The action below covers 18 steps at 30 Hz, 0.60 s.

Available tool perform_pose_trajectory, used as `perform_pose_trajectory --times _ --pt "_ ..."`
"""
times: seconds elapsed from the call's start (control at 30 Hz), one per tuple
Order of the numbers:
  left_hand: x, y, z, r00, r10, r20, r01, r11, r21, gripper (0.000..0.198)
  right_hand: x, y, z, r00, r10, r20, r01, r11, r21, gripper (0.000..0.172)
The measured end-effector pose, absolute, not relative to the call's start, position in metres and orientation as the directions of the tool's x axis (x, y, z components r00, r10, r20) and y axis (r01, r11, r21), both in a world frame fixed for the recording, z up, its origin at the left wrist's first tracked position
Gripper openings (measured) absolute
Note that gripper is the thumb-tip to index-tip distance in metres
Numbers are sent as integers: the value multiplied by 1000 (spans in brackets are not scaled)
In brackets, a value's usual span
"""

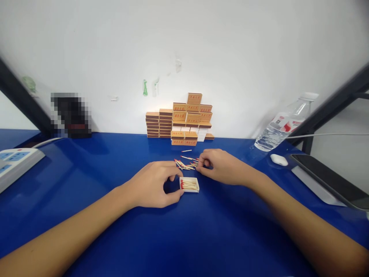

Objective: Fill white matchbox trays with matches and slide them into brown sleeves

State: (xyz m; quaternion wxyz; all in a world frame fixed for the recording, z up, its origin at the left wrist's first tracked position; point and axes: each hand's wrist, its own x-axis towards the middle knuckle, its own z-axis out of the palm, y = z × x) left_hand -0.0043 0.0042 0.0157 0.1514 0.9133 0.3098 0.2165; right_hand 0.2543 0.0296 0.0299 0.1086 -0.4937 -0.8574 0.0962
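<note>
Up close, two bare hands tend a small white cardboard tray point(189, 184) of matches on a glossy blue table point(184, 238).
Nearest, the left hand point(152, 184) curls its fingers in a loose ring at the tray's left end, thumb tip on the near corner and forefinger at the far one, pinching it; red-tipped matches lie lengthwise inside. Just beyond the tray, the right hand point(221, 167) rests with fingers bunched almost closed at the right edge of a loose heap of red-tipped wooden matches point(186, 163); whether they hold one I cannot tell. Farther back, a stack of tan cardboard matchboxes point(184, 119) stands against the white wall, with a clear plastic water bottle point(284, 125) off to its right.
</note>
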Motion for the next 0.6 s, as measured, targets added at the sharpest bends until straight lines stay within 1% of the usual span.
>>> perform_pose_trajectory --times 0.1,0.2,0.3,0.37,0.5,0.6 --pt "-4 4 16 713 639 288 512 -755 409 20 258 31 32 -490 868 76 828 491 -270 16" --pt "-4 4 17 712 641 287 514 -754 409 19 261 33 33 -482 870 106 829 492 -265 13" --pt "-4 4 17 713 637 292 508 -757 411 19 264 35 32 -472 873 123 833 488 -262 22" --pt "-4 5 16 716 631 298 502 -762 409 19 266 37 31 -486 868 102 826 494 -270 23" --pt "-4 5 16 719 623 307 495 -770 403 20 268 40 29 -516 855 50 811 506 -292 14" --pt "-4 4 16 718 626 304 498 -768 403 19 269 41 27 -524 851 20 804 503 -317 16"
